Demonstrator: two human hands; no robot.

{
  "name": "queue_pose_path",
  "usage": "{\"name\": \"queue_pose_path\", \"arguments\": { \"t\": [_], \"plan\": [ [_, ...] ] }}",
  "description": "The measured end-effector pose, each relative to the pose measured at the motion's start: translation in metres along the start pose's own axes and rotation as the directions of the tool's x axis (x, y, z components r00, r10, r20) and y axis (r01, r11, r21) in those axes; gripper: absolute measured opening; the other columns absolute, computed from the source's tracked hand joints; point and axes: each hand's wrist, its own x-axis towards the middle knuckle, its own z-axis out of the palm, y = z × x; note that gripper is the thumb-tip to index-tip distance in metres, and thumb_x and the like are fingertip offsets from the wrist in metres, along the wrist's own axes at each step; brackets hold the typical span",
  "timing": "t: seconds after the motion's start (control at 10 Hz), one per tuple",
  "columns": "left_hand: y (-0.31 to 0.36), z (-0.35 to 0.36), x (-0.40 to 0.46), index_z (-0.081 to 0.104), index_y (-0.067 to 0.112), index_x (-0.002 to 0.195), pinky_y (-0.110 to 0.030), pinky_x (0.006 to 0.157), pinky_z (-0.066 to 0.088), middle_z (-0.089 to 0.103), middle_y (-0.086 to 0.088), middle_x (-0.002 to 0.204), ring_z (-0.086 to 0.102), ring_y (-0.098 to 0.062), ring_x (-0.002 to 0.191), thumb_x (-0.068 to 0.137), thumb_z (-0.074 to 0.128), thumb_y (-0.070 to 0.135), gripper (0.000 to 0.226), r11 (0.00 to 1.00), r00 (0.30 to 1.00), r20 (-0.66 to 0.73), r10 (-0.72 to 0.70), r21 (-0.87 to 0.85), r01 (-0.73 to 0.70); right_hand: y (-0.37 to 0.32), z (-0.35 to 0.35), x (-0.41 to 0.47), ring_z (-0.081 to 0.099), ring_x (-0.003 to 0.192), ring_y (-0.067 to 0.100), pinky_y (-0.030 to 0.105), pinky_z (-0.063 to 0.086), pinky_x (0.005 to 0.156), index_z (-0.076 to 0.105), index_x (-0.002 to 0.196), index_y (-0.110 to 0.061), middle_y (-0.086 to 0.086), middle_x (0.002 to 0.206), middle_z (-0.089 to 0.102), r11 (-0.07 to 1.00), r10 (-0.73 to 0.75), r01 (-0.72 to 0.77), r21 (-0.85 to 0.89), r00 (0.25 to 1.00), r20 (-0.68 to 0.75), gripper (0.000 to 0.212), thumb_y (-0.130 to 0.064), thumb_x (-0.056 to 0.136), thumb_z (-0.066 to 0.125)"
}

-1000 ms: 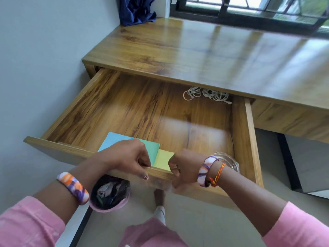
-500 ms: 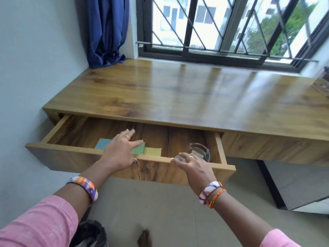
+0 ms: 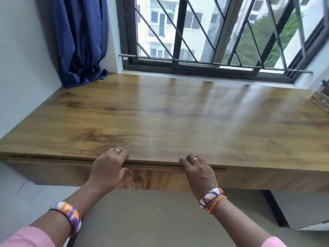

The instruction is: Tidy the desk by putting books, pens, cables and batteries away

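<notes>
The wooden desk (image 3: pixel 178 113) fills the middle of the head view, its top bare in front of me. Its drawer (image 3: pixel 156 179) sits pushed in under the front edge, so the books, cable and glass inside are hidden. My left hand (image 3: pixel 108 168) presses on the drawer front, fingers bent over the desk's front edge and thumb low on the panel. My right hand (image 3: pixel 197 171) lies on the same panel to the right, fingers resting at the gap below the desk top. Neither hand holds anything.
A blue curtain (image 3: pixel 80 41) hangs at the back left corner. A barred window (image 3: pixel 213 32) runs along the back. A patterned object (image 3: pixel 320 98) is cut off by the right edge. White wall on the left, tiled floor (image 3: pixel 142 220) below.
The drawer went from wide open to pushed in under both hands. The coloured books, white cable and glass are now out of sight. My view tilted up toward the window.
</notes>
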Motion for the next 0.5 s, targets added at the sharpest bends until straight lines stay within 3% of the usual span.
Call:
{"name": "queue_pose_path", "arguments": {
  "t": [0.1,0.2,0.3,0.4,0.5],
  "plan": [
    [-0.004,0.006,0.015,0.057,0.012,0.074,-0.032,0.051,0.051,0.060,-0.007,0.075,0.060,-0.031,0.065,0.034,0.080,0.008,0.047,0.997,0.997,-0.063,0.041,0.075,-0.036,0.000,0.005,0.012,0.062,0.063,0.026,0.026,0.048,0.049,0.066,0.075,-0.013,0.005,0.077,0.063,0.999,0.030,-0.028,0.023,0.998,-0.064,0.040,0.006,0.040,0.074],
    [-0.004,0.000,0.022,0.058,0.012,0.076,-0.031,0.050,0.051,0.061,-0.006,0.076,0.060,-0.029,0.066,0.032,0.080,0.012,0.049,0.984,0.994,0.022,0.103,0.144,-0.105,-0.001,0.006,0.012,0.060,0.064,0.024,0.026,0.047,0.050,0.066,0.074,-0.015,0.005,0.076,0.064,1.000,-0.001,0.003,0.023,0.997,-0.080,0.040,0.000,0.041,0.082],
    [0.009,-0.028,0.039,0.058,0.020,0.093,-0.031,0.066,0.051,0.060,0.001,0.095,0.061,-0.023,0.091,0.062,0.075,0.033,0.037,0.977,0.972,0.215,0.090,0.171,-0.128,0.002,-0.009,0.020,0.062,0.063,0.019,0.022,0.044,0.048,0.064,0.068,-0.021,-0.003,0.071,0.062,0.997,-0.017,0.012,0.075,0.998,0.063,0.025,-0.031,0.052,0.081],
    [0.033,-0.062,0.071,0.056,0.030,0.110,-0.029,0.079,0.045,0.058,0.006,0.114,0.058,-0.017,0.105,0.082,0.058,0.050,0.035,0.994,0.982,0.154,0.107,-0.007,-0.107,0.013,-0.039,0.048,0.064,0.059,0.014,0.022,0.042,0.049,0.067,0.069,-0.026,-0.009,0.062,0.065,0.968,0.069,-0.058,0.245,0.997,-0.034,0.037,-0.061,0.070,0.055],
    [0.066,-0.099,0.106,0.057,0.029,0.115,-0.028,0.081,0.044,0.056,0.010,0.122,0.058,-0.019,0.106,0.086,0.056,0.042,0.032,0.969,0.962,-0.201,0.186,-0.122,-0.213,0.022,-0.089,0.091,0.067,0.066,0.016,0.024,0.049,0.054,0.070,0.079,-0.025,-0.009,0.077,0.070,0.957,0.128,-0.009,0.288,0.909,-0.397,0.032,-0.053,0.079,0.053]
  ]
}}
